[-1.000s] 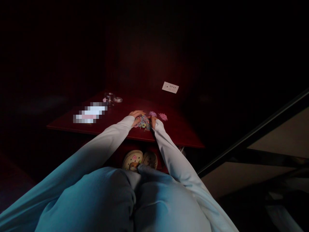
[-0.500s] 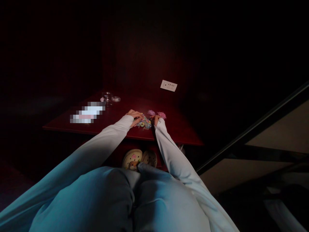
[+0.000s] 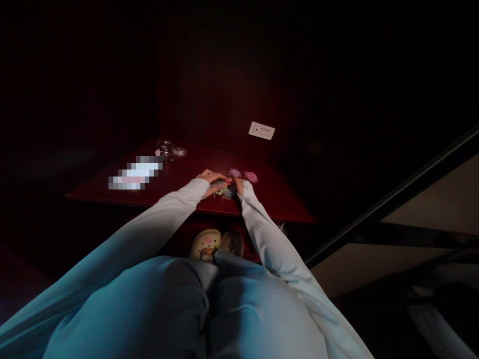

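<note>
Near the centre of the frame, the left hand [image 3: 214,181] arches over a mixed pile [image 3: 223,190] of small coloured bands, its fingers stretched toward the right and its thumb apart from them; whether the fingertips pinch a band cannot be told. The right hand [image 3: 238,186] is at the pile's right edge, fingertips close to the left's, mostly hidden by its cuff, so its grip cannot be told. Just above it in the frame lie a purple heap [image 3: 234,172] and, to the right, a pink heap [image 3: 251,177], on the dark red surface [image 3: 279,199]. Left of centre are a clear jar [image 3: 166,148], a round lid [image 3: 180,152] beside it, and a bright pixelated rectangle [image 3: 136,173]. A white socket [image 3: 261,130] sits above centre; shoes [image 3: 206,242] show below the surface.
</note>
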A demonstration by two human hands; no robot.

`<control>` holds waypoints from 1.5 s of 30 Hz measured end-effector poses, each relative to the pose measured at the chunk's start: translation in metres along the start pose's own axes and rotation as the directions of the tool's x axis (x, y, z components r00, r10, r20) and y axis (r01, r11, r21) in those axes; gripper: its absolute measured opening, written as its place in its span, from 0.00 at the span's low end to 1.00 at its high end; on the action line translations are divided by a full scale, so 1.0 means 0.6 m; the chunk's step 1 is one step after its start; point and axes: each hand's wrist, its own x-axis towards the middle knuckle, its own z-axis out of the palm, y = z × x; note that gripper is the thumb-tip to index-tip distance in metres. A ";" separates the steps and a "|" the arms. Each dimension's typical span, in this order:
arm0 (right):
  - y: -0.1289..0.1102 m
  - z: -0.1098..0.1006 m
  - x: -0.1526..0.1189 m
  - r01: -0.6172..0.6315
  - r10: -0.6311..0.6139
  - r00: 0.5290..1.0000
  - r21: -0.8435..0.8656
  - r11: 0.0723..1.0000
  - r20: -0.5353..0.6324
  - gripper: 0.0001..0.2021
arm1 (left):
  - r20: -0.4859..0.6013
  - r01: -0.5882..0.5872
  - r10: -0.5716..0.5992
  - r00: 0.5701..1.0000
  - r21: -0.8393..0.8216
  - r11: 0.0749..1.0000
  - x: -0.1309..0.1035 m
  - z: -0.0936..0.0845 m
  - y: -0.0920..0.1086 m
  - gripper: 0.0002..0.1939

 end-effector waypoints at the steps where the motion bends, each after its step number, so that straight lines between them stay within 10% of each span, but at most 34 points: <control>1: 0.000 0.000 0.000 -0.023 0.021 0.999 0.059 0.998 0.034 0.28 | -0.014 0.019 -0.019 1.000 0.005 1.000 -0.001 0.001 -0.001 0.19; 5: 0.001 -0.009 -0.001 -0.063 0.048 0.995 0.170 0.983 0.092 0.25 | -0.068 0.084 -0.081 0.994 0.035 0.996 0.000 0.009 -0.008 0.20; 16: -0.003 -0.028 0.002 -0.121 0.124 0.973 0.025 0.992 -0.193 0.31 | -0.038 0.011 -0.012 0.999 -0.009 1.000 0.003 -0.001 -0.022 0.08; 29: -0.020 -0.057 -0.061 0.063 -0.084 0.996 -0.381 0.922 -0.039 0.11 | -0.092 -0.018 0.016 0.996 -0.029 0.999 0.007 0.013 -0.029 0.07; 45: -0.014 -0.054 -0.062 0.090 -0.092 0.996 -0.444 0.891 0.017 0.16 | -0.098 -0.105 0.103 0.990 -0.007 0.994 0.002 -0.001 -0.029 0.14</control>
